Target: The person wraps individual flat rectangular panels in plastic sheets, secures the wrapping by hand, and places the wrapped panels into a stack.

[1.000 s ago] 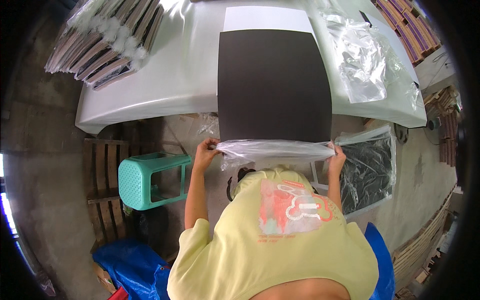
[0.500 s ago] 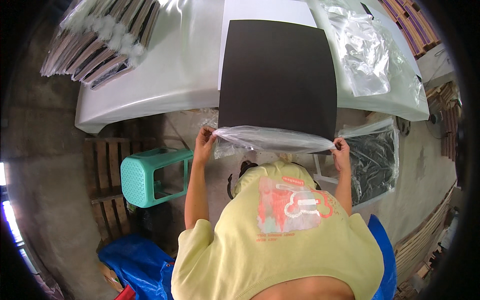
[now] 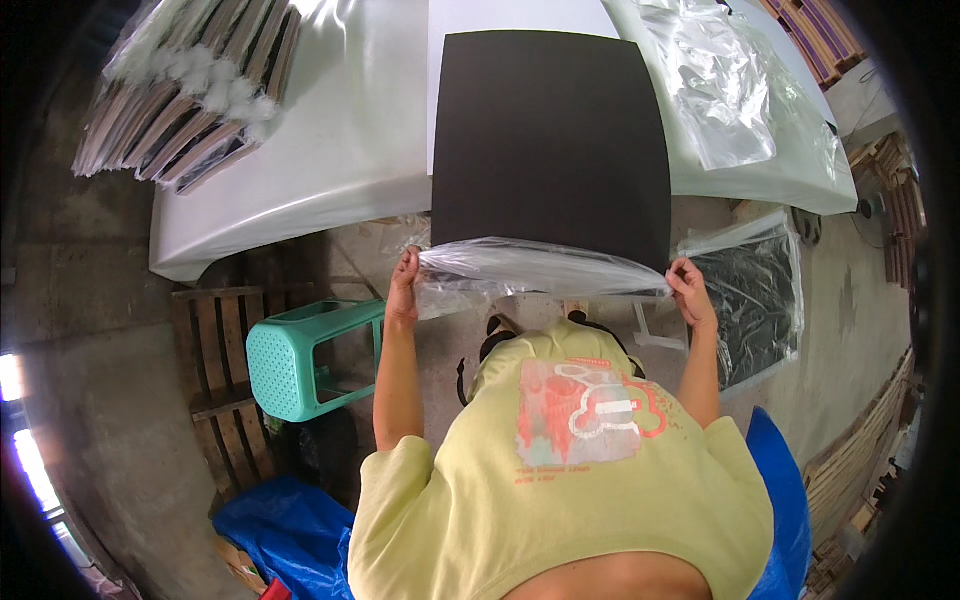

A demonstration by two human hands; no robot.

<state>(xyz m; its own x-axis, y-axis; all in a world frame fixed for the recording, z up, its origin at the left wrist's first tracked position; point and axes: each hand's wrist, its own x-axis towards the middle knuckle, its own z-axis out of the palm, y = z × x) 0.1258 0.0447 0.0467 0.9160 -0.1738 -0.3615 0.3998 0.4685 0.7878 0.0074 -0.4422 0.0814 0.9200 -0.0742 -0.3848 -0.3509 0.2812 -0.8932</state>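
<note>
A large black board (image 3: 550,140) lies over the table's near edge, its near end sticking out toward me. Across that end stretches a clear plastic bag (image 3: 530,262), bunched into folds, with part of it hanging below. My left hand (image 3: 403,285) pinches the bag's edge at the board's near left corner. At the near right corner, my right hand (image 3: 690,290) grips the other end between thumb and fingers. The board's nearest edge is partly covered by the film. Beneath the board, a white sheet (image 3: 520,18) rests on the table.
On the covered table (image 3: 320,215), a stack of plastic-wrapped boards (image 3: 185,95) stands at far left and loose clear bags (image 3: 715,90) lie at right. A green stool (image 3: 285,370) and wooden pallet (image 3: 225,420) are at left. A wrapped black panel (image 3: 745,300) leans at right.
The bag looks a little more spread across the board's near end. Both hands still hold its edges, and the right hand's fingers have shifted slightly. The whole view has tilted a little.
</note>
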